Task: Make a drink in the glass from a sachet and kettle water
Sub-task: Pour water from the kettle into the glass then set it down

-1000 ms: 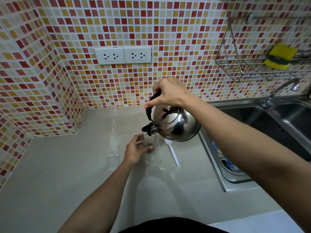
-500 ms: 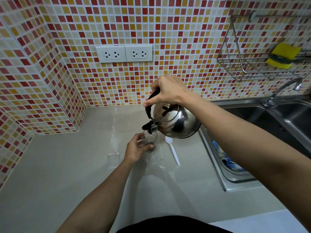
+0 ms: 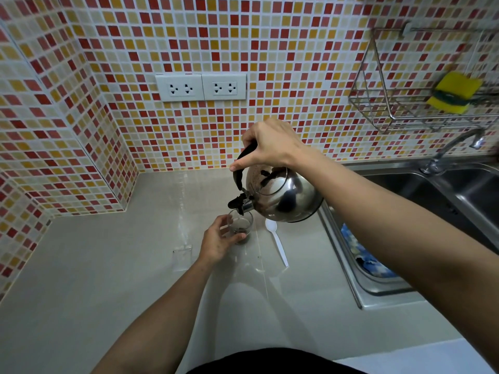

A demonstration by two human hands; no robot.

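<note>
A small clear glass [image 3: 241, 226] with dark powder at its bottom stands on the beige counter [image 3: 108, 265]. My left hand [image 3: 217, 240] wraps its left side. My right hand [image 3: 268, 143] grips the black handle of a steel kettle [image 3: 280, 197], which is tilted left with its spout right over the glass rim. A white plastic spoon [image 3: 276, 242] lies just right of the glass. A clear empty sachet [image 3: 182, 256] lies flat to the left of my left hand.
A steel sink [image 3: 459, 201] with a tap [image 3: 456, 147] sits at the right, with a blue patterned cloth [image 3: 361, 255] in its near basin. A wire rack [image 3: 405, 103] with a yellow sponge [image 3: 455, 91] hangs on the tiled wall. Two sockets [image 3: 201, 87] are behind.
The kettle has stayed tilted over the glass, barely shifting. My left hand keeps its hold on the glass.
</note>
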